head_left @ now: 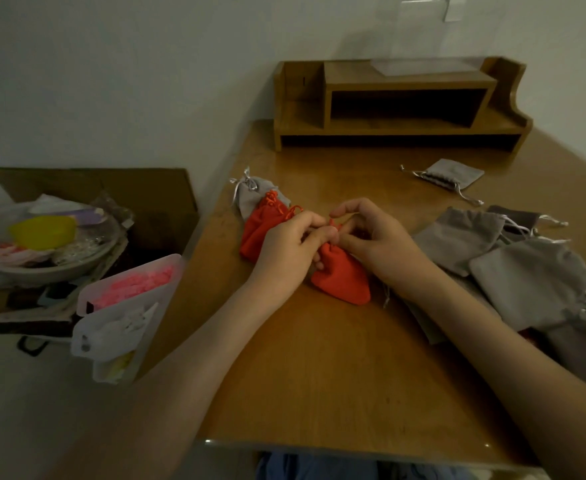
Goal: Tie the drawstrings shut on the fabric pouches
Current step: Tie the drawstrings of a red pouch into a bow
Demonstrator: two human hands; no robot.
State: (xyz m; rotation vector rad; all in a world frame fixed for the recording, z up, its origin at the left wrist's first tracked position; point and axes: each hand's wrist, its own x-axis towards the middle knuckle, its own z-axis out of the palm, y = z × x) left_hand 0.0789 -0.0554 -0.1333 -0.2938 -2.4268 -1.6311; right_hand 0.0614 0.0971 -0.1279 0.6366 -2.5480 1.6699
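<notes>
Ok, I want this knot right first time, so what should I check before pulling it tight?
1. Left hand pinches cord: ok.
2. Right hand has a grip on cord: cannot tell, fingers hide it.
3. Red pouch lies on table: ok.
4. Pouch mouth gathered shut: cannot tell, hands cover it.
5. Other red pouches lie apart from the cord: ok.
6. Grey pouches lie at the right, off the work spot: ok.

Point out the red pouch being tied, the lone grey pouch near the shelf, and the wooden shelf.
red pouch being tied (343, 280): head view, lower fabric body.
lone grey pouch (457, 174): head view, flat fabric middle.
wooden shelf (347, 73): head view, bare top board.
</notes>
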